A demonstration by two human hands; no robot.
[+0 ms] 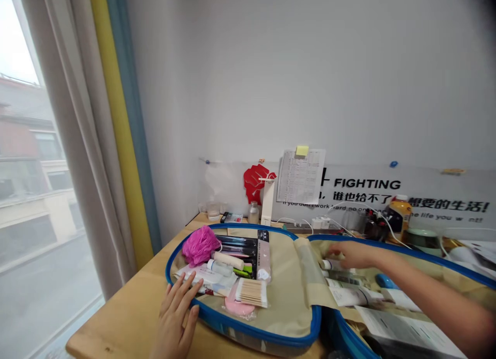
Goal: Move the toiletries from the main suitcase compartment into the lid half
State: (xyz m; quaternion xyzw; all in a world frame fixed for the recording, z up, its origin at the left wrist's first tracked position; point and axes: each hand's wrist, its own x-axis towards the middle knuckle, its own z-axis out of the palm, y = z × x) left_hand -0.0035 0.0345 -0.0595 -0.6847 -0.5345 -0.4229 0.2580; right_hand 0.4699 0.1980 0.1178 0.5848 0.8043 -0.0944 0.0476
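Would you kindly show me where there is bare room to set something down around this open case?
Bare lining lies in the case's left half, between the cotton swabs and the beige hinge flap. The wooden desk is bare left of the left hand. Crowded: around the pink bundle, and in the right half beneath the right hand.

Case (256, 330) on table (127, 302); inside, bundle (201, 245) left of swabs (251, 292).

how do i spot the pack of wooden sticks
Find the open, blue-edged case, then its left half. Toward the front there, right of the person's left hand, a clear pack overlaps a pink item; only this pack shows a row of thin sticks.
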